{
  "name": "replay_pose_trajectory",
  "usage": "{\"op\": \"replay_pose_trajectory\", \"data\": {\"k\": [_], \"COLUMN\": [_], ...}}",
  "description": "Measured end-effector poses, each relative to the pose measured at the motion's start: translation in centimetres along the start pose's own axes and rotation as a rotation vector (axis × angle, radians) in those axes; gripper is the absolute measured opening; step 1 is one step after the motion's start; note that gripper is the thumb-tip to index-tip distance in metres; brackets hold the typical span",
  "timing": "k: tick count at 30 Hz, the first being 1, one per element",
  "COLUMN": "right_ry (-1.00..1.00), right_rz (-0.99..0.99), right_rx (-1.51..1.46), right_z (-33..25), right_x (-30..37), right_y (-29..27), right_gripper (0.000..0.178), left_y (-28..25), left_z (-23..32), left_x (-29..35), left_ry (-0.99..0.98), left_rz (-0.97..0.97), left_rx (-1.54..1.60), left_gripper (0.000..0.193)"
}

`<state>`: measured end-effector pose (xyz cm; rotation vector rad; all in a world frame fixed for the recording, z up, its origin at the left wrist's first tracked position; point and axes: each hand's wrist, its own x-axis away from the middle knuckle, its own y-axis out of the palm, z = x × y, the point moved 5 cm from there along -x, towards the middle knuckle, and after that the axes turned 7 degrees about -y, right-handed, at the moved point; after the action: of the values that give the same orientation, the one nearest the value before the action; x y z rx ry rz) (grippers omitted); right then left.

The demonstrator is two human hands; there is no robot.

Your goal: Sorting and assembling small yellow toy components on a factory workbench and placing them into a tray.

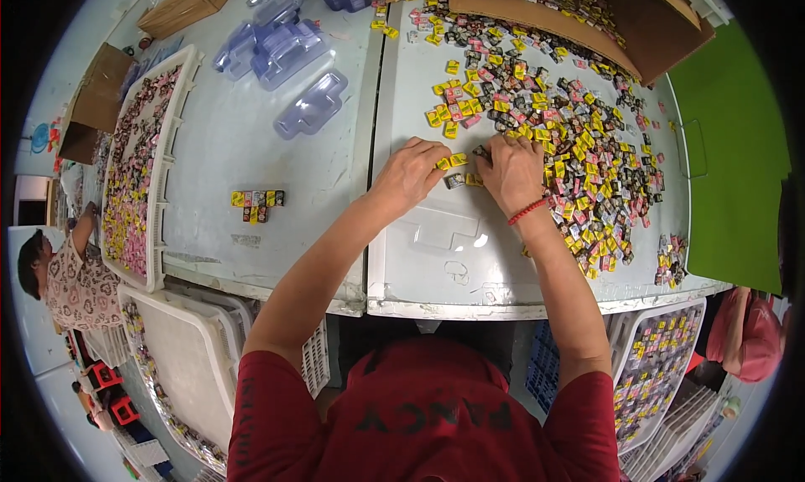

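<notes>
My left hand (409,175) is closed, with its fingertips pinching a small yellow box (442,163). Another yellow box (459,159) touches that one, on the side toward my right hand. My right hand (511,173) is closed too, fingers bent down, with a small dark box (481,152) at its fingertips. Between the hands, a grey-black box (455,181) lies on the table beside a partly covered yellow one. Just nearer to me is a clear moulded plastic tray (440,232). A large heap of small yellow, black and pink boxes (579,159) spreads around and beyond my right hand.
Boxes spill from an open carton (537,17) at the far right. Blue-tinted clear trays (281,50) are piled far left, with a single tray (311,105) nearer. A small box cluster (257,199) lies left. A white crate (159,172) and a co-worker (75,272) are further left.
</notes>
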<state>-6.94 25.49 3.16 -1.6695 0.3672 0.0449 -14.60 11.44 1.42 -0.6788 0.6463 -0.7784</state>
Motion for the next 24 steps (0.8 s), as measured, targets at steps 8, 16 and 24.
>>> {"op": "replay_pose_trajectory", "data": {"k": [8,16,24], "right_ry": [-0.128,-0.01,0.032], "right_rz": [-0.017,-0.126,0.035], "right_rx": [0.055,-0.384,-0.284], "right_z": [0.4,-1.0,-1.8], "right_x": [-0.3,3.5,3.9], "right_y": [0.3,-1.6,-1.0], "right_gripper": [0.025,0.017,0.022], "left_y": [-0.4,-1.1,0.8], "left_z": [-0.3,-0.5,0.5], "left_x": [-0.2,1.0,1.3], "left_ry": [0.016,0.071,0.027], "left_rz": [0.019,-0.191,-0.299], "left_rx": [0.011,0.068,0.075], "left_gripper": [0.021,0.02,0.03]}}
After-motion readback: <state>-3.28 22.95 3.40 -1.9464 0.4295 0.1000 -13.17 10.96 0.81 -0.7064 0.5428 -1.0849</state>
